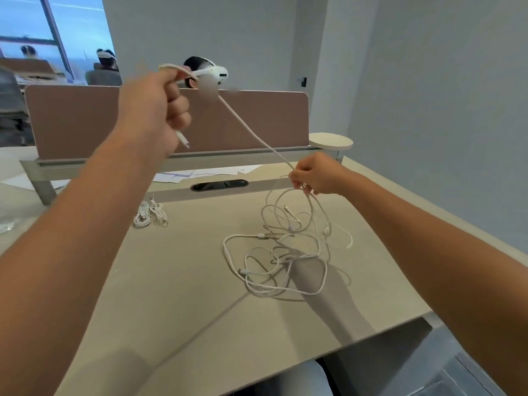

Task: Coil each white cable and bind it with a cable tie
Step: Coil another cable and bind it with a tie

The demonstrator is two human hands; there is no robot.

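Bundles [150, 214]: small white coils lying near the table's [177, 281] far edge, left of the grommet; whether ties bind them is too small to tell.
Left hand [154, 110]: raised high, fingers clenched round the cable [245, 124]; its plug pokes out below the fist and a short loop arcs over the knuckles.
Cable: runs taut and slanting down from the left fist to the right hand. Thin, light and limp, it looks ready to sag and kink if slack is let in.
Right hand [314, 174]: low over the far right of the table, fingertips pinching the cable where it leaves the pile.
Pile [281, 252]: loose tangled white loops toward the table's right edge, likely to snag and drag along.
Grip advice: hold near the plug and feed the run through pinched fingers.
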